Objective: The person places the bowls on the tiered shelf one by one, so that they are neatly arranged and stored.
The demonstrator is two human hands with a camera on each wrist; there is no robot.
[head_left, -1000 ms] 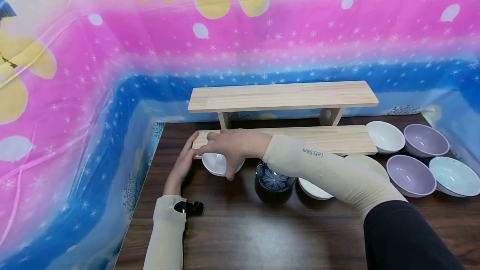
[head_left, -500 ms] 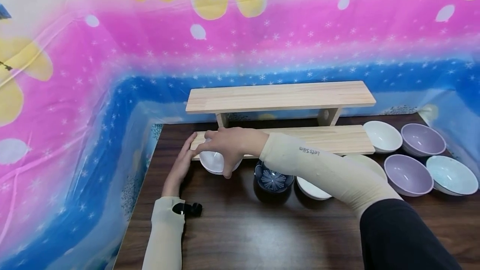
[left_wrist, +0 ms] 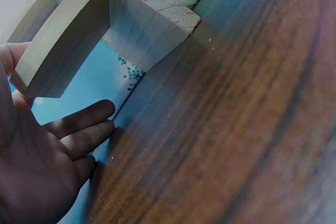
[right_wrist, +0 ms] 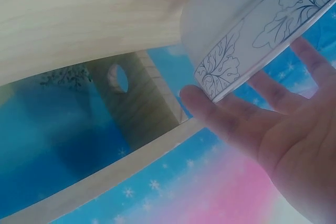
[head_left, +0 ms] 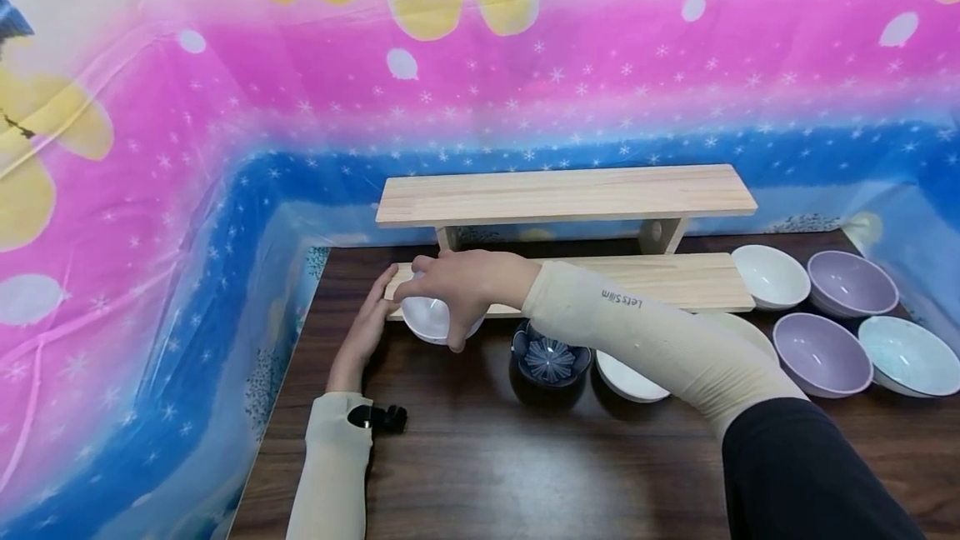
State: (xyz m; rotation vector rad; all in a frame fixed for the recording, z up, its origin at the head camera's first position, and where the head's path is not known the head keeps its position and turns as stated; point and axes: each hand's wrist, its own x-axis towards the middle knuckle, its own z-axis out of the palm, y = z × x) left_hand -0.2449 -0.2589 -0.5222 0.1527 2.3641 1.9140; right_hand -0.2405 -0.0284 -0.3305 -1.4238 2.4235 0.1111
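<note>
My right hand (head_left: pixel 476 286) holds a white bowl (head_left: pixel 429 320) from above by its rim, over the front left end of the lower board of a two-tier wooden shelf (head_left: pixel 645 280). Dark leaf drawings run round the outside of the bowl (right_wrist: pixel 247 24) in the right wrist view, with the thumb and fingers spread along its rim. Whether its base touches the board is hidden. At the shelf's left end, my left hand (head_left: pixel 362 333) pinches the board. The left wrist view has the board (left_wrist: pixel 68 45) between thumb and forefinger, the other fingers stretched out below.
In front of the shelf stand a dark blue bowl (head_left: pixel 550 357) and a white bowl (head_left: pixel 628 377), the latter partly under my right forearm. Further right are a white bowl (head_left: pixel 771 275), purple bowls (head_left: pixel 821 352), a pale green bowl (head_left: pixel 738 330) and a light blue bowl (head_left: pixel 909 355).
My right hand and the white bowl have risen slightly in the head view, toward the lower board. The left hand stays on the board's end.
</note>
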